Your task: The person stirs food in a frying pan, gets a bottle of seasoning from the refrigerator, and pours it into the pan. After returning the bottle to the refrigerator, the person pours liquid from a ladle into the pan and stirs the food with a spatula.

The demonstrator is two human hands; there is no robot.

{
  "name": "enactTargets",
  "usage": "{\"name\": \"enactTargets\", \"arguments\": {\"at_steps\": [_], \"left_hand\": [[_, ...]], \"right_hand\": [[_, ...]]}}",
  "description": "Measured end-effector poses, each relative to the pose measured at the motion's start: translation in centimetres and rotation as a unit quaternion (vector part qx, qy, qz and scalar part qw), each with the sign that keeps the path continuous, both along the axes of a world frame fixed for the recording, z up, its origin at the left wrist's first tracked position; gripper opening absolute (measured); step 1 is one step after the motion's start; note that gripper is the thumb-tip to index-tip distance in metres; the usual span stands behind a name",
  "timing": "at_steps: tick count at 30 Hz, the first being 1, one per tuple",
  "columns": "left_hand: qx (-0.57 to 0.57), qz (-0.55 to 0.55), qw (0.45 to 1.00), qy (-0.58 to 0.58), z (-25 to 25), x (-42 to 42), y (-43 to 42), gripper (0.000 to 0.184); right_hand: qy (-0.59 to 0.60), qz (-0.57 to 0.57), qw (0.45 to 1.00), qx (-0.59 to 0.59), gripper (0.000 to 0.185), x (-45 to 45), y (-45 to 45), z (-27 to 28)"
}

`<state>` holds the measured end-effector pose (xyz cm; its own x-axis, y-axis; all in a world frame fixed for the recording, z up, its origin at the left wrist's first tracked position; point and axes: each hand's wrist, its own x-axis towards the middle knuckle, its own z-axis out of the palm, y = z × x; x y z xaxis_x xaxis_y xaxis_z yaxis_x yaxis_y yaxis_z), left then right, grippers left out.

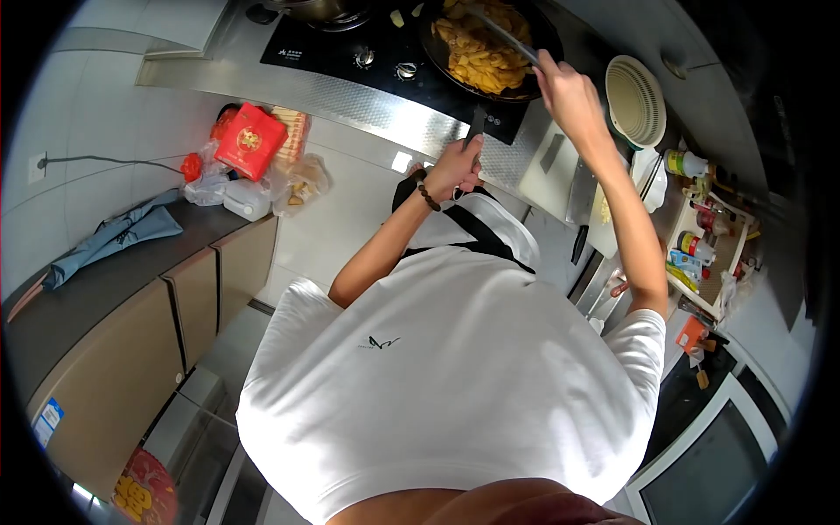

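At the top, a black pan (431, 54) on the stove holds yellow-brown sliced food (490, 59). My left hand (457, 166), with a beaded bracelet at the wrist, is closed round the pan's dark handle (475, 125). Above and to the right, my right hand (567, 94) grips a long utensil (507, 37), whose far end reaches into the food. What that end looks like is hard to make out.
A cleaver (581, 194) lies by a white cutting board (544, 184) on the right, below a cream basket (636, 101). Bottles and packets fill a rack (722, 302). A second pot (315, 9) stands at upper left. A red bag (251, 140) sits left.
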<state>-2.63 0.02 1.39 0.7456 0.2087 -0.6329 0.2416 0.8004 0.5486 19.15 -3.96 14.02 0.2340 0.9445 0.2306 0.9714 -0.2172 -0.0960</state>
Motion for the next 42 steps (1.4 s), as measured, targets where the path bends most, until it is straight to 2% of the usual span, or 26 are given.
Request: {"name": "enactTargets", "arguments": {"at_steps": [4,7,11,16,18,22,24,26,28,29,30,32,38,42], "left_hand": [[0.003,-0.006,1.000,0.000,0.2,-0.1,0.3,0.037],[0.002,-0.012,1.000,0.005,0.2,-0.1,0.3,0.038],[0.010,-0.010,1.000,0.013,0.4,0.0,0.1,0.038],[0.003,-0.009,1.000,0.008,0.9,-0.2,0.2,0.038],[0.001,-0.011,1.000,0.008,1.0,-0.2,0.2,0.038],[0.011,-0.005,1.000,0.009,0.9,-0.3,0.3,0.038],[0.018,-0.006,1.000,0.014,1.0,-0.2,0.2,0.038],[0.023,-0.009,1.000,0.015,0.9,-0.2,0.2,0.037],[0.018,-0.005,1.000,0.012,0.8,-0.3,0.2,0.036],[0.012,-0.003,1.000,0.008,0.7,-0.3,0.3,0.035],[0.014,-0.005,1.000,0.007,0.5,-0.3,0.3,0.035],[0.022,-0.005,1.000,0.002,0.2,-0.2,0.2,0.034],[0.059,-0.005,0.998,0.004,0.4,-0.1,-0.2,0.040],[0.074,-0.007,0.997,0.004,0.6,-0.1,-0.1,0.042]], "right_hand": [[-0.037,0.023,0.998,-0.055,0.020,0.1,0.0,-1.7],[-0.004,0.036,0.997,-0.067,0.018,1.1,-1.6,0.5],[-0.019,0.018,0.999,-0.040,0.018,0.6,-1.2,1.4],[-0.022,-0.004,1.000,-0.019,0.020,0.2,1.0,-1.5],[-0.031,-0.001,0.998,-0.055,0.021,0.3,0.9,-1.8],[0.005,0.029,0.994,-0.103,0.026,1.9,-1.4,1.7],[0.029,-0.005,0.993,-0.118,0.029,3.0,-1.5,3.6],[0.057,-0.085,0.994,-0.044,0.034,4.8,-1.1,4.6],[0.090,-0.141,0.986,-0.024,0.040,6.6,0.2,5.9],[0.095,-0.194,0.972,-0.090,0.043,7.7,1.2,7.0],[0.094,-0.196,0.972,-0.088,0.043,9.1,1.8,7.2],[-0.005,-0.191,0.976,-0.105,0.037,12.0,3.0,7.0],[0.007,-0.224,0.966,-0.129,0.035,15.0,6.8,5.3],[0.038,-0.246,0.945,-0.213,0.031,14.0,9.5,4.9]]}}
